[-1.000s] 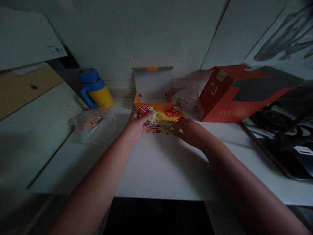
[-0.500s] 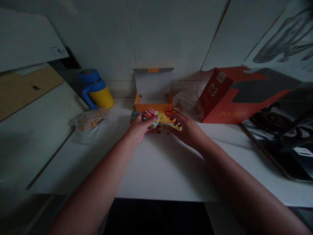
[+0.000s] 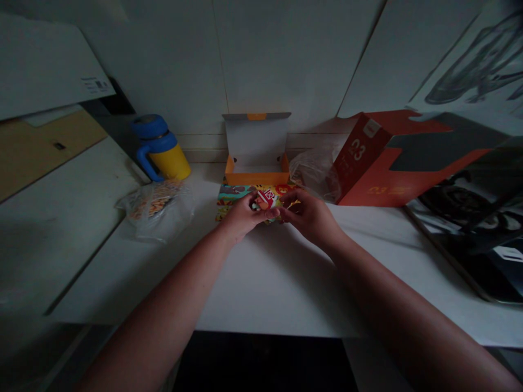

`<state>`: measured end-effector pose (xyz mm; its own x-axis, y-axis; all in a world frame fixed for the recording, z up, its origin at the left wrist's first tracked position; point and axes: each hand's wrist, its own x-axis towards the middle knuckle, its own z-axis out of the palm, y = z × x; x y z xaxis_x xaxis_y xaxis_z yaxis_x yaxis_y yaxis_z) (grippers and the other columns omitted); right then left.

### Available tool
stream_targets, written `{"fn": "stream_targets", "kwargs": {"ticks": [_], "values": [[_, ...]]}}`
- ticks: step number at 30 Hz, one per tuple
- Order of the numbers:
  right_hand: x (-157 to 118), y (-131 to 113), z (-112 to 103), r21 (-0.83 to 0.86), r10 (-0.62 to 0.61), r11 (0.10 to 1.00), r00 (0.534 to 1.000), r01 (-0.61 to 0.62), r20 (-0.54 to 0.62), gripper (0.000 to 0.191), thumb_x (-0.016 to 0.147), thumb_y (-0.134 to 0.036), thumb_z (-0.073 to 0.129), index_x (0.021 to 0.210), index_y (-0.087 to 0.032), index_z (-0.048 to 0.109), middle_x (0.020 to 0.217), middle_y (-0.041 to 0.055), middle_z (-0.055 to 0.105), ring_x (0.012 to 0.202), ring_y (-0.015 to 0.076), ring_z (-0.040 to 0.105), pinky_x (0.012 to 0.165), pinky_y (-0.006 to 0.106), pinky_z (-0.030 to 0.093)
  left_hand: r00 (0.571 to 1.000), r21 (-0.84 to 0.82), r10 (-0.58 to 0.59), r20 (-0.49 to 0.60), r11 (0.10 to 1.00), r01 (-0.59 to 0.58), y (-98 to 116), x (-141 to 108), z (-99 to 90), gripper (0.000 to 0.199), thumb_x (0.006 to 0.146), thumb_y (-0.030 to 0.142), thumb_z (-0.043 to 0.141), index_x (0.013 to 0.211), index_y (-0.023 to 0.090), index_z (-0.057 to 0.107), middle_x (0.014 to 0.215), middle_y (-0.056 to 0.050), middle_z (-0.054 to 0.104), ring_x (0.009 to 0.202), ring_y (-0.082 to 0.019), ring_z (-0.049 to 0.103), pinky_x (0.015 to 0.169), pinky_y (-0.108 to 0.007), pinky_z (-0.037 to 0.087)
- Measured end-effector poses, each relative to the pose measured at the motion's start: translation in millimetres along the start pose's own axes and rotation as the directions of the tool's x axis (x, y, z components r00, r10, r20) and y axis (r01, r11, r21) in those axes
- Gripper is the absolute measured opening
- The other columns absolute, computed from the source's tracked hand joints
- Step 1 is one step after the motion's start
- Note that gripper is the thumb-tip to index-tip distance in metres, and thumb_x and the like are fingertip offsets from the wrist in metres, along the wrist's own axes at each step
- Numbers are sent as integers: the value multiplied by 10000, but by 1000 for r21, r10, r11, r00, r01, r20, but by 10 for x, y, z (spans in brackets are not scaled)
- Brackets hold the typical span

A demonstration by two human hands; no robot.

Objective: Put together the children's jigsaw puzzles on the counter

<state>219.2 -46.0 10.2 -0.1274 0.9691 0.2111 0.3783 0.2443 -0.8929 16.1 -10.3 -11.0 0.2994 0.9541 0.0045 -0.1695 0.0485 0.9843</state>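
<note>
White worktop [image 3: 261, 288], smooth and matte, runs from the near edge up to the open orange box [image 3: 257, 178], the landmark here. Nearest: both of the person's hands, in front of the box. Left hand [image 3: 242, 219] pinches small printed pieces [image 3: 267, 197], red/white/green, flat and card-like, thumb on top. Right hand [image 3: 316, 218] is curled, thumb near the fingertips, a yellow bit showing there; can't tell if it grips it. Glossy-looking printed sheet [image 3: 235, 190], teal and yellow, lies flat under the hands, just in front of the box; can't tell if it's one panel or several.

Status, judged: box open, lid [image 3: 257, 136] up, sheet laid out, pieces still off the surface, not set down. Remaining amount: can't tell.

Box is thin folded card, grey inside. Left of it: crinkled clear bag [image 3: 141, 218] of sticklike items, then rounded blue-yellow mug [image 3: 169, 158]. Right of it: another crumpled clear bag [image 3: 312, 169], then sharp-edged red carton [image 3: 373, 185]. Behind it: flat pale wall [image 3: 286, 65] with thin seams.
</note>
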Motion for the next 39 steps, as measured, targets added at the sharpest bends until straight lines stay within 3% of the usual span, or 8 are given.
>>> {"fn": "stream_targets", "kwargs": {"ticks": [5,14,18,22,28,32,36,39], "values": [[1,33,3,120,110,986,993,-116,52,365,883,-566,758,920,-227,627,741,36,742,664,203,729,579,293,547,1000,40,18,25,999,-19,-6,-6,-3,596,615,341,994,1136,217,732,1165,-109,762,1057,-243,710,970,-371,541],[20,12,27,45,145,989,989,-144,-19,376,751,-487,879,858,-215,642,731,15,726,614,167,666,490,246,429,998,300,67,-5,952,-62,-2,-2,-36,660,585,360,1005,1166,228,721,1107,-70,766,987,-238,698,926,-349,523],[21,43,56,167,188,968,982,-185,-4,403,754,-534,871,840,-212,645,722,19,726,631,167,677,523,254,476,997,341,76,23,937,-79,26,-4,-40,705,549,339,1017,1176,210,722,1091,-72,770,976,-245,698,893,-341,530],[8,16,50,342,209,914,976,-217,61,451,729,-556,884,877,-225,616,733,1,712,641,167,683,603,299,565,998,293,68,-11,954,-62,43,-1,-33,750,520,304,1025,1201,225,721,1131,-81,768,1010,-252,706,924,-353,534],[16,-69,3,459,252,845,961,-275,112,487,718,-550,888,889,-223,570,800,-6,706,701,151,697,668,299,595,999,119,43,-16,992,-41,27,5,-10,665,577,276,1001,1180,223,726,1192,-90,754,1074,-239,707,980,-364,527],[78,-33,-93,491,266,841,964,-226,-12,481,725,-555,874,876,-224,560,860,8,717,744,155,706,665,288,592,999,45,12,-52,999,-10,66,16,-17,611,565,259,1003,1115,213,742,1145,-85,757,988,-213,713,889,-328,561],[153,81,-246,431,248,890,949,-145,-193,513,716,-577,872,938,-234,561,859,14,730,755,169,711,632,275,569,971,-102,-43,-233,995,19,202,59,-139,628,551,280,1012,1093,237,699,1108,-60,751,946,-214,716,848,-367,596],[176,181,-284,345,197,932,955,-113,-220,492,752,-561,851,1000,-226,591,871,24,739,744,171,699,628,281,557,940,-190,17,-340,978,-86,325,115,-317,581,568,298,1005,1040,234,673,1094,-47,742,993,-210,711,882,-386,600]]}}
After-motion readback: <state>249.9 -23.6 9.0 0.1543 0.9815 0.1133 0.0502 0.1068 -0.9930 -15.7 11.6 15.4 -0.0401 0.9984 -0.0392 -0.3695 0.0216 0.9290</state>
